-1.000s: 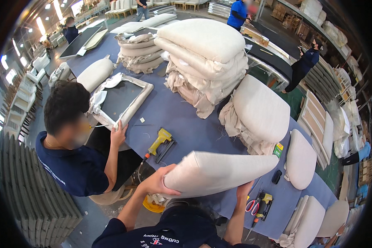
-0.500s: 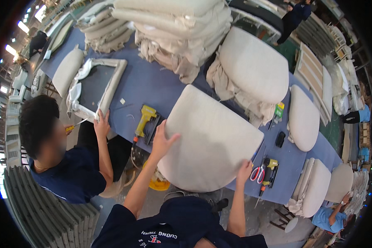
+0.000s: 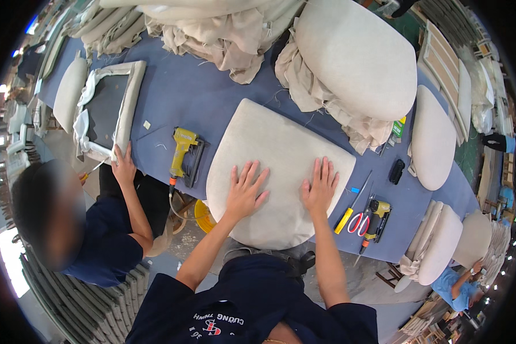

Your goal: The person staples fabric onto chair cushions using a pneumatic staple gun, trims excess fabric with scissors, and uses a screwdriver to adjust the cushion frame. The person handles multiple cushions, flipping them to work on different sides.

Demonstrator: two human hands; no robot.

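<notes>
A cream upholstered seat cushion lies on the blue work table, its rounded end overhanging the edge toward me. My left hand rests flat on its left half with the fingers spread. On the right half my right hand also lies flat, fingers stretched out. Left of the cushion is a yellow air staple gun with a hose. To the right lie a yellow-handled screwdriver, red-and-white-handled scissors and a second yellow staple gun.
A co-worker's hand touches a padded frame at the left. Cushion and fabric stacks fill the far side. One large cushion sits on cloth at the right rear. A black object lies near another cushion.
My hands have moved from the cushion's side edges onto its top. The cushion now lies flatter on the table, and the screwdriver beside it shows fully.
</notes>
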